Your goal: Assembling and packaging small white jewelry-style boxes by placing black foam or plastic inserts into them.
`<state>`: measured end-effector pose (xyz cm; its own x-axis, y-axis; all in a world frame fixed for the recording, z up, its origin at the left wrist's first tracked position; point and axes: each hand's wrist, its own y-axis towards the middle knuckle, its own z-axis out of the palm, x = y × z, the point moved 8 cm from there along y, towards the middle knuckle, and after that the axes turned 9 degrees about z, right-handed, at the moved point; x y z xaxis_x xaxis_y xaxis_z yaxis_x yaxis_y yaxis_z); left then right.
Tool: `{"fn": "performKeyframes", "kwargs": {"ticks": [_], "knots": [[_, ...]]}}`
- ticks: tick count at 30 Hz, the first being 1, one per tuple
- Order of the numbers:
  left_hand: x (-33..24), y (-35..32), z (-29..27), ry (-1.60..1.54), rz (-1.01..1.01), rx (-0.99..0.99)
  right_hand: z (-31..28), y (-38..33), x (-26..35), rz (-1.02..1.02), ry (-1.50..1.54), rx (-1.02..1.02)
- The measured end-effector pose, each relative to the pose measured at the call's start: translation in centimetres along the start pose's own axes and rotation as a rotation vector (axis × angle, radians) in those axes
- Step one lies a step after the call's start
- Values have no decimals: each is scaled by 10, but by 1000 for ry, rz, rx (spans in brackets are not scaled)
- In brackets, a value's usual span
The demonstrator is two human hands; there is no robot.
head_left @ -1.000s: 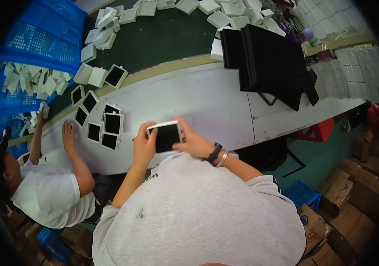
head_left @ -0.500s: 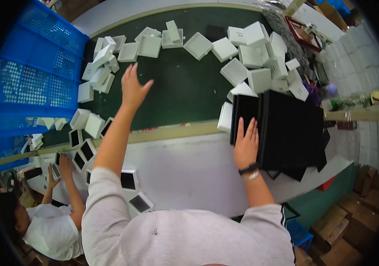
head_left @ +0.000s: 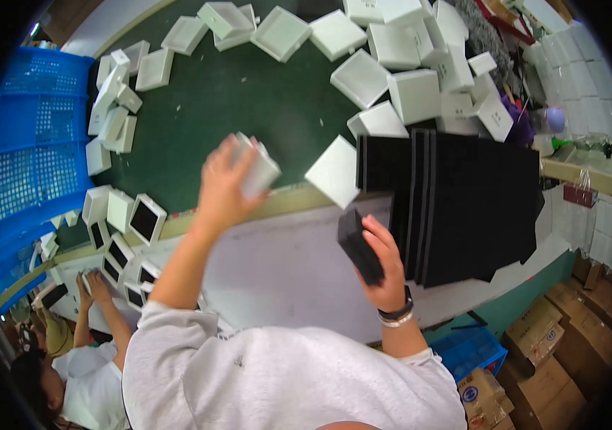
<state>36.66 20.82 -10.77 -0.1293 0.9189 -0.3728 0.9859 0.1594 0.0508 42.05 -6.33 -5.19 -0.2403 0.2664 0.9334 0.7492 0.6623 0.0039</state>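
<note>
My left hand (head_left: 221,185) grips a small white box (head_left: 261,174) above the front edge of the green work surface (head_left: 213,100). Part of that box is behind my fingers, and the hand is a little smeared. In my right hand (head_left: 386,266) is a black foam block (head_left: 355,240), held tilted over the white ledge. Just right of that hand lies a stack of black foam sheets (head_left: 478,208). Between my hands, a white box (head_left: 338,170) rests at the green surface's edge, close to the foam stack.
Several open white boxes (head_left: 360,77) ring the green surface at the back and right. Blue crates (head_left: 26,143) stand at the left. White boxes with black inserts (head_left: 147,218) sit near a co-worker (head_left: 94,376) at lower left. Cardboard cartons (head_left: 550,387) fill the lower right.
My left hand has come nearer and to the right and now holds a white box. My right hand has come off the foam stack with a black block in it. The view has shifted.
</note>
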Motion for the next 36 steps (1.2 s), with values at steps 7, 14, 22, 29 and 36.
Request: {"fn": "performKeyframes", "kwargs": {"ticks": [7, 14, 22, 29, 36], "knots": [[-102, -195, 46, -264, -177, 157, 93, -93, -44, 168, -602, 328], [-51, -276, 92, -574, -664, 8, 101, -113, -26, 153, -563, 101], [-65, -294, 48, -1388, -777, -141, 133, -173, 107, -182, -126, 481], [-130, -275, -47, -1400, -449, 3, 137, -205, 167, -440, -469, 438], [-161, -306, -65, -1452, -418, -15, 133, -229, 175, -357, -340, 423]]}}
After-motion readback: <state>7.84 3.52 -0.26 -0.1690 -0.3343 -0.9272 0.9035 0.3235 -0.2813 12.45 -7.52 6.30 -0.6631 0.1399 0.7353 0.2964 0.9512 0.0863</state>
